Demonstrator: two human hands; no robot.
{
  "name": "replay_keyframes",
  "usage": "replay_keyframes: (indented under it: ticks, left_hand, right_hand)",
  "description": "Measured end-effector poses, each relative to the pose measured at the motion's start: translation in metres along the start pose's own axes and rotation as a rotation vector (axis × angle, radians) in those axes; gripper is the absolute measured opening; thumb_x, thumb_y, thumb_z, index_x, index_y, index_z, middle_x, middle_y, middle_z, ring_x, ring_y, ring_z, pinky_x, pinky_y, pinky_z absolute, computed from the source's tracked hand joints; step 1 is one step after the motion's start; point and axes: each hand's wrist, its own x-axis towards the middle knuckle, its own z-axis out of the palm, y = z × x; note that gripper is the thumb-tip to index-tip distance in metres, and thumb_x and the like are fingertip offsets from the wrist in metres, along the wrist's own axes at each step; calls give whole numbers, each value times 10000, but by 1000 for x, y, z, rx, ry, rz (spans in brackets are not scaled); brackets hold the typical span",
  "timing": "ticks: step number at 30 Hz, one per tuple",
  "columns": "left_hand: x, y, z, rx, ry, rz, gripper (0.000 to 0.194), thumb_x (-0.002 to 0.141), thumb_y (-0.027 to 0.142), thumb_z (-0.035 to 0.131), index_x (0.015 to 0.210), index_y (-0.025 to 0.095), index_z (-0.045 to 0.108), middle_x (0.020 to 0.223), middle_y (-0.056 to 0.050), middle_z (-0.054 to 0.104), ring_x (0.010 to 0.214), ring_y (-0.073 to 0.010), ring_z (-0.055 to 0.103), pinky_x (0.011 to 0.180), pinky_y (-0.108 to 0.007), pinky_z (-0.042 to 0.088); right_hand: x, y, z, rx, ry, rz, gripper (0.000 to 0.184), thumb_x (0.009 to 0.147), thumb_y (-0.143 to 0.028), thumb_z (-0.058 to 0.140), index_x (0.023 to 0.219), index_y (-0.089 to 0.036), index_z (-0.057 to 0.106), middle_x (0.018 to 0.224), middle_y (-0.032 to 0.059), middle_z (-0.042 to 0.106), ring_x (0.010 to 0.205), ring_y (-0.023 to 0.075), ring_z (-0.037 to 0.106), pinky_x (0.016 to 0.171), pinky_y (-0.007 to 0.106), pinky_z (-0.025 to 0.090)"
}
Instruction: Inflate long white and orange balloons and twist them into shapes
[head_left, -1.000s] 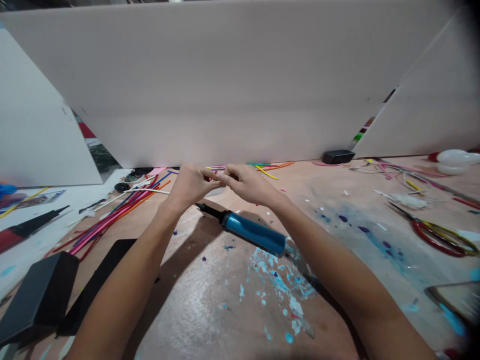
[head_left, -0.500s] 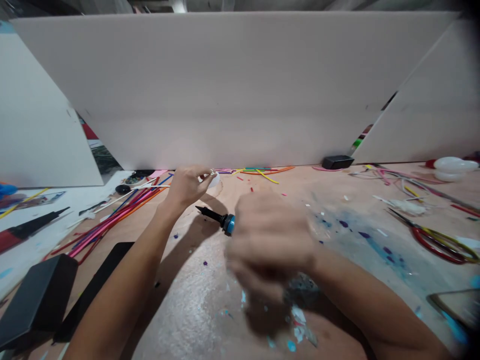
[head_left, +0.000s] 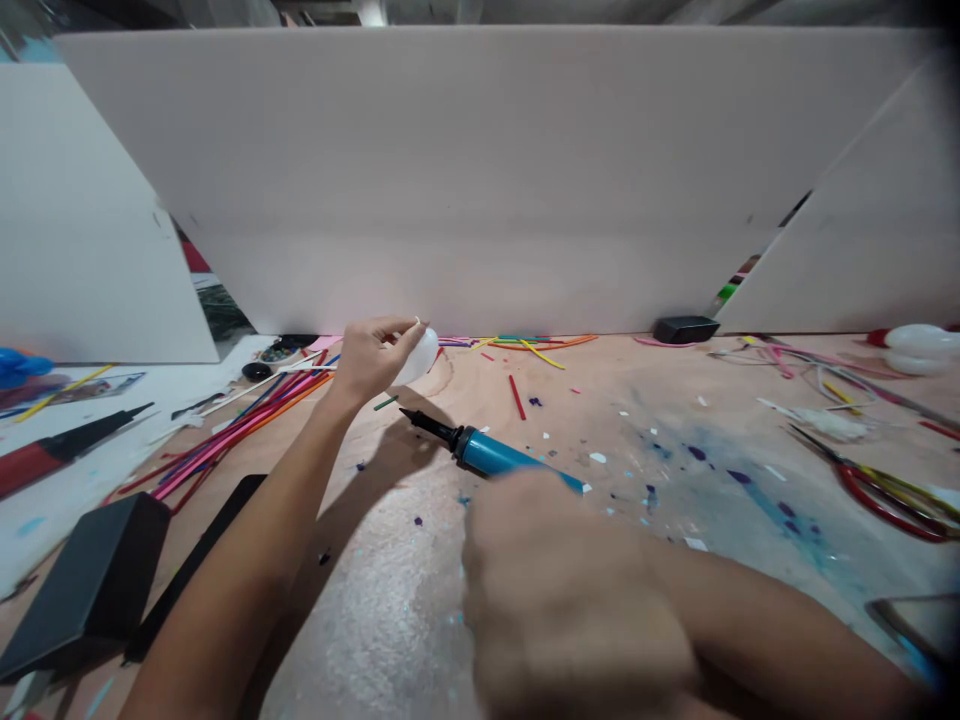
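My left hand (head_left: 375, 360) is closed in a pinch on the neck of a small white balloon (head_left: 420, 360). The balloon's bulb hangs just behind and below my fingertips. A blue hand pump (head_left: 495, 455) with a black nozzle lies on the table, its tip pointing toward my left hand but apart from the balloon. Close to the camera, my right hand (head_left: 577, 600) is smeared by motion, back side up, with its fingers hidden. It covers the area in front of the pump, and whether it holds anything cannot be made out.
White boards (head_left: 480, 180) wall off the back and sides. Long modelling balloons (head_left: 225, 435) and a black box (head_left: 86, 580) lie left. Scissors (head_left: 885, 490), a black block (head_left: 686, 329) and a white balloon shape (head_left: 919, 348) are right. Scraps and paint spots dot the table.
My right hand has moved off the pump's body toward the camera, uncovering more of the blue barrel. My left hand has shifted slightly, and more of the white balloon shows.
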Motion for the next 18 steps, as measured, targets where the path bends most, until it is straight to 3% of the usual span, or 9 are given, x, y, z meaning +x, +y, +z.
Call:
replay_keyframes:
  ticks: [2, 4, 6, 8, 12, 18]
  left_hand:
    - [-1, 7, 0, -41, -8, 18, 279, 833, 385, 645, 875, 145, 781, 942, -89, 768, 830, -192, 719, 705, -249, 527]
    - [-4, 15, 3, -61, -44, 90, 218, 828, 341, 666, 838, 155, 779, 912, -78, 772, 822, -182, 719, 696, -238, 527]
    - [-7, 23, 8, -31, -121, 231, 149, 820, 290, 687, 813, 170, 776, 880, -63, 773, 808, -169, 714, 705, -240, 523]
    - [-11, 29, 17, 67, -225, 408, 113, 828, 245, 680, 793, 183, 768, 875, -55, 771, 797, -162, 703, 743, -263, 517]
    - [-18, 37, 36, 258, -370, 574, 193, 884, 187, 589, 754, 187, 732, 886, -50, 757, 799, -170, 657, 791, -318, 482]
    - [-24, 41, 43, 545, -520, 506, 72, 798, 112, 623, 793, 140, 689, 893, -79, 723, 849, -227, 624, 757, -330, 469]
  right_hand:
    - [16, 38, 8, 30, 95, 70, 123, 896, -236, 501, 806, -268, 578, 690, -10, 596, 636, 139, 586, 627, 287, 505]
    - [25, 79, 17, 155, 324, 398, 81, 886, -268, 555, 954, -227, 571, 839, 33, 634, 724, 143, 603, 660, 294, 514]
    - [24, 115, 27, 302, 316, 637, 428, 795, -351, 670, 1156, -193, 502, 1059, 100, 619, 833, 170, 624, 664, 308, 535]
    - [17, 139, 38, 364, 235, 704, 532, 726, -321, 714, 1192, -172, 505, 1160, 123, 601, 948, 199, 620, 764, 346, 542]
    - [3, 153, 53, 375, 269, 672, 435, 649, -124, 595, 1081, -174, 581, 1075, 69, 645, 988, 213, 616, 865, 375, 515]
    - [-1, 150, 58, 445, 232, 850, 310, 662, -137, 542, 969, -161, 577, 936, 47, 650, 758, 164, 611, 641, 297, 529]
